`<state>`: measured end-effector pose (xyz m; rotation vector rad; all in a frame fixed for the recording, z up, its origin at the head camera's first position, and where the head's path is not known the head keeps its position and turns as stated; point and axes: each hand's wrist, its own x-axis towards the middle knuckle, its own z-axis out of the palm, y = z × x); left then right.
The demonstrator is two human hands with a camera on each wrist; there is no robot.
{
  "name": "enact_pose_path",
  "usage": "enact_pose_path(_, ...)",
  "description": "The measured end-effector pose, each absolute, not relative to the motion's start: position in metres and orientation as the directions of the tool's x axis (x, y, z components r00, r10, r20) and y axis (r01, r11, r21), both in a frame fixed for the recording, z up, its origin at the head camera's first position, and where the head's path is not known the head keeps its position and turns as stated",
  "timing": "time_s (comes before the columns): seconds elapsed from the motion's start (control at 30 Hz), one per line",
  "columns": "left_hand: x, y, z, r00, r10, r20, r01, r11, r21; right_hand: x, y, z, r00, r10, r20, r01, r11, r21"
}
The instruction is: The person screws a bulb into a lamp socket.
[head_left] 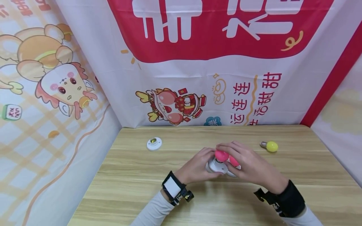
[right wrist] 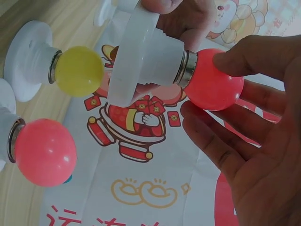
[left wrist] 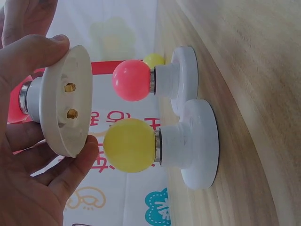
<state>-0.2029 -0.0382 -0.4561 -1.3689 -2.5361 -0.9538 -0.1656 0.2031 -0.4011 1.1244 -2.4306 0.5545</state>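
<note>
My left hand (head_left: 198, 168) grips the round base of a white lamp socket (right wrist: 133, 56), lifted above the table. Two brass screws show on its underside in the left wrist view. A red bulb (right wrist: 214, 82) sits in this socket, a band of its metal cap still visible. The right hand (head_left: 250, 164) holds that bulb between thumb and fingers. Below, on the table, stand two more white sockets, one bearing a red bulb (left wrist: 133, 80) and the other a yellow bulb (left wrist: 129, 145). In the head view the hands hide most of this pair.
Farther left on the wooden table (head_left: 127, 188) lies a white socket (head_left: 154, 143) with its threaded inside showing. A loose yellow bulb (head_left: 272, 146) lies on its side to the right. A printed cloth (head_left: 169, 75) hangs along the back edge.
</note>
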Motion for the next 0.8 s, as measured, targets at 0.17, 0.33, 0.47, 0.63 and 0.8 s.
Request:
enact_pose_path(0.17, -0.2019, -0.0385, -0.4557, -0.591, 0.715, 0.374, 0.78, 0.39, 0.488, -0.1651, 0.2028, -0.4019, -0.593, -0.609, 0.526, -0.779, 0.601, -0.181)
enact_pose_path(0.33, -0.2004, -0.0388, -0.4545, -0.595, 0.712, 0.373, 0.776, 0.39, 0.496, -0.1646, 0.2021, -0.4017, -0.594, -0.597, 0.54, -0.773, 0.61, -0.176)
enact_pose_path(0.47, -0.1994, -0.0388, -0.4534, -0.598, 0.712, 0.367, 0.776, 0.403, 0.485, -0.1638, 0.2017, -0.4016, -0.604, -0.582, 0.544, -0.76, 0.626, -0.174)
enact_pose_path(0.63, -0.1981, -0.0389, -0.4525, -0.601, 0.716, 0.357, 0.775, 0.41, 0.481, -0.163, 0.2016, -0.402, -0.618, -0.572, 0.539, -0.749, 0.638, -0.181)
enact_pose_path(0.8, -0.1973, -0.0391, -0.4515, -0.6, 0.713, 0.363, 0.776, 0.41, 0.48, -0.1617, 0.202, -0.4015, -0.626, -0.575, 0.527, -0.748, 0.635, -0.194)
